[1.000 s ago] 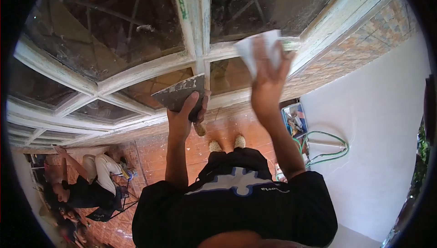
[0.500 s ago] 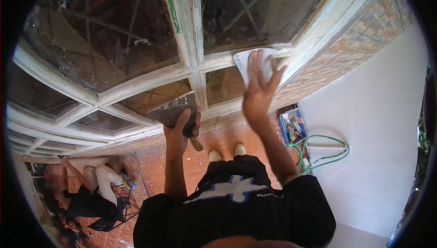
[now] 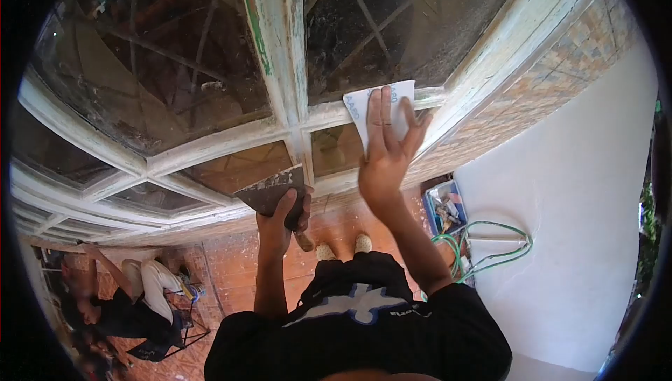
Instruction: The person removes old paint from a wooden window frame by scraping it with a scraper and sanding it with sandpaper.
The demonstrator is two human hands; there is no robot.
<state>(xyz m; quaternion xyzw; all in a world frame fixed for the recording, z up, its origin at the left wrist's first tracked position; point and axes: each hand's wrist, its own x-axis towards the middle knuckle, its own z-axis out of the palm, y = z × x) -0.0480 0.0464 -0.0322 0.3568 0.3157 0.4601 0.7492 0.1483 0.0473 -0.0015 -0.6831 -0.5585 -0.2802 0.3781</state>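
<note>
My right hand point(image 3: 383, 171) presses a folded sheet of sandpaper point(image 3: 358, 109), its white printed back facing up, against a horizontal bar of the window frame point(image 3: 224, 146). Two of its fingers lie straight along the sheet, with the others spread toward the right. The frame's white paint is worn, with green traces on the upright bar. Lower and to the left, my left hand point(image 3: 274, 234) grips a wide scraper point(image 3: 267, 198) with a dark, paint-spotted blade and a wooden handle. The scraper is just in front of the lower panes.
A blue bin point(image 3: 428, 214) of tools stands on the floor by the white wall point(image 3: 560, 192), beside a coiled green hose point(image 3: 526, 244). At lower left a seated person point(image 3: 133, 307) reaches to the frame. Dusty glass panes point(image 3: 392, 24) fill the window; tiled trim point(image 3: 553, 76) runs along the right.
My right hand and the sandpaper have slid slightly left along the bar, and more of the sheet shows. The left hand still holds the scraper; the view has shifted a little.
</note>
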